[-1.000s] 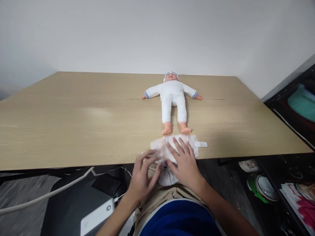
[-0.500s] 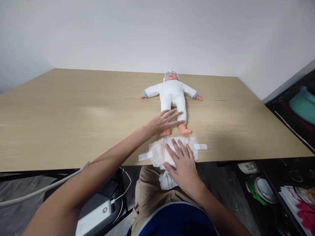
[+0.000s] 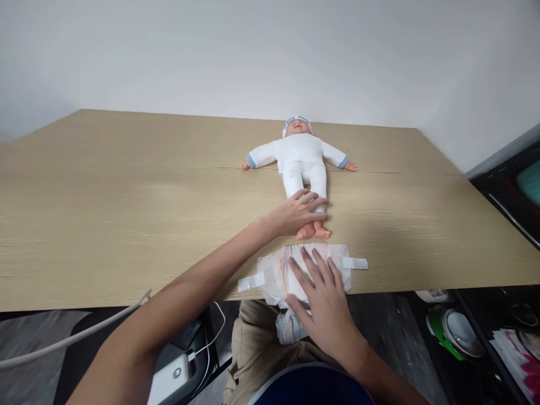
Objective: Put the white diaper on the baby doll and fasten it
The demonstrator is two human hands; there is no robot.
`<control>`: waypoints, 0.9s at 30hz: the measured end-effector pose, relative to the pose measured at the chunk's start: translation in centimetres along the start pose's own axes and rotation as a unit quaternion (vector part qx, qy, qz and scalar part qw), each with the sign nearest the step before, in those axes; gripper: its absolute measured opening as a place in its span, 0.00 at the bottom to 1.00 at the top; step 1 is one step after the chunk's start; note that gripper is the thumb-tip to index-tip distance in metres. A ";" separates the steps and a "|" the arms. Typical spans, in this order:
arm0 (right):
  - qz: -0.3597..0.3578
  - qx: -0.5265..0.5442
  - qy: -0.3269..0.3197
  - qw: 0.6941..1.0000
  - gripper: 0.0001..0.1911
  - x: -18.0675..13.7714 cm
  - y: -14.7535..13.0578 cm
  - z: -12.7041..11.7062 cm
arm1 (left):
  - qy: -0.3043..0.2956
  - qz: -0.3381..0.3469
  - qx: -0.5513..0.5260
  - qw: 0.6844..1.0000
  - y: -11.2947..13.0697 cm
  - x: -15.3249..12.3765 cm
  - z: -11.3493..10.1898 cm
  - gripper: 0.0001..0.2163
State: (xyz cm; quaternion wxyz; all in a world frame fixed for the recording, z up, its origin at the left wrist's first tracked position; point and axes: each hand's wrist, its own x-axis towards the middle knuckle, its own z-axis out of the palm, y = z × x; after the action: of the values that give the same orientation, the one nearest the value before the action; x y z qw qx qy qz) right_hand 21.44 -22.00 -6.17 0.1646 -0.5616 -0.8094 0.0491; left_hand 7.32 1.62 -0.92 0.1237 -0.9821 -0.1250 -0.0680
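A baby doll [image 3: 300, 149] in a white suit with blue cuffs lies on its back, arms spread, head towards the wall. My left hand [image 3: 297, 214] lies across its lower legs, fingers curled around them, and the two feet show close together just below. Nearer the table's front edge a white diaper [image 3: 274, 270] is spread open, a tape tab sticking out on each side. Its near end hangs over the edge above my lap. My right hand [image 3: 323, 298] rests flat on the diaper with the fingers spread and holds nothing.
The wooden table [image 3: 126, 225] reaches back to a pale wall. At lower left are a grey cable [image 3: 76, 337] and a white power bank [image 3: 171, 379] with a cord. A dark shelf with a green-and-white round item [image 3: 458, 332] stands at lower right.
My left hand has closed over the doll's legs, and the feet have come together. My right hand stays on the diaper. The whole view has shifted slightly.
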 end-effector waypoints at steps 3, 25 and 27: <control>-0.004 -0.003 -0.016 1.000 0.38 0.0 0.2 -0.3 | 0.011 0.023 -0.027 0.999 -0.5 0.8 -0.2 0.16; -0.042 0.050 -0.134 0.989 0.38 11.1 4.6 -1.5 | 0.156 -0.068 -0.331 0.928 -8.1 2.6 -11.6 0.19; -0.028 0.045 -0.129 0.990 0.38 13.2 5.4 -0.9 | 0.161 -0.061 -0.331 0.928 -8.7 2.7 -11.5 0.20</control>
State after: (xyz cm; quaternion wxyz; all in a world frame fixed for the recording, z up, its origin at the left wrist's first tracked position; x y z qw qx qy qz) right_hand 22.40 -7.93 -3.99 0.0851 -0.5199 -0.8361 0.1534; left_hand 6.41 7.43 12.57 -0.1941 -0.9337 -0.1331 -0.2700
